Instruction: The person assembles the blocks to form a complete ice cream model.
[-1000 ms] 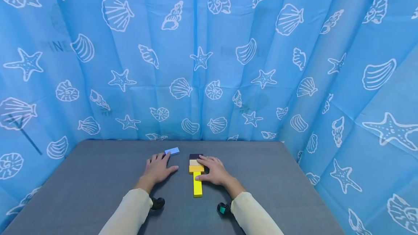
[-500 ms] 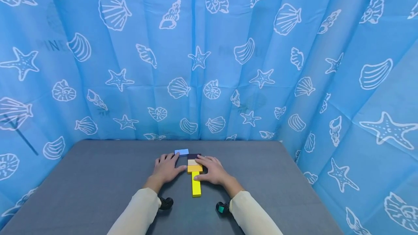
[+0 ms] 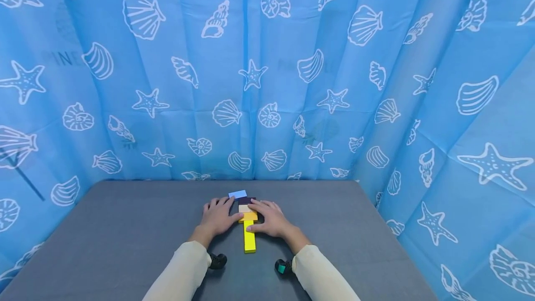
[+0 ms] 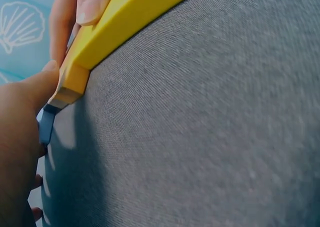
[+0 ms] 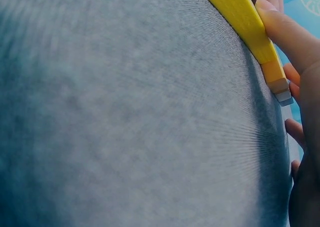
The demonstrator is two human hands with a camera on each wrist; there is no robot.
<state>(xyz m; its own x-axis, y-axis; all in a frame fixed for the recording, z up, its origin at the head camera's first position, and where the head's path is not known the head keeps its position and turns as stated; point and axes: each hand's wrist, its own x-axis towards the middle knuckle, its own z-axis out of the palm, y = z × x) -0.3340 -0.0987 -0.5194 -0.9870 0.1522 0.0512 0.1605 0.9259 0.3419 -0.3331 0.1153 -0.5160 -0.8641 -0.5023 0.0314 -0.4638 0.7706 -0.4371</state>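
Several wooden blocks form a column on the table: a dark block [image 3: 245, 200] at the far end, a cream block [image 3: 244, 208], an orange block [image 3: 250, 217], and a yellow block [image 3: 249, 240] lying lengthwise toward me. My left hand [image 3: 218, 218] has its index fingertip at a light-blue block [image 3: 238, 194], which lies slightly askew beyond the dark one. Its thumb reaches the orange block's left side. My right hand [image 3: 272, 219] rests its thumb on the yellow block and its index finger near the cream and dark blocks. Both hands keep their fingers extended.
The grey cloth-covered table [image 3: 326, 226] ends at a blue shell-print curtain [image 3: 267, 82] along the back and right. A black band-mounted device sits under each wrist, the left one [image 3: 218, 261] and the right one [image 3: 283, 266].
My left hand has slid the light-blue block rightward, from left of the column to its far end. The left thumb now meets the orange block. My right hand has stayed by the column.
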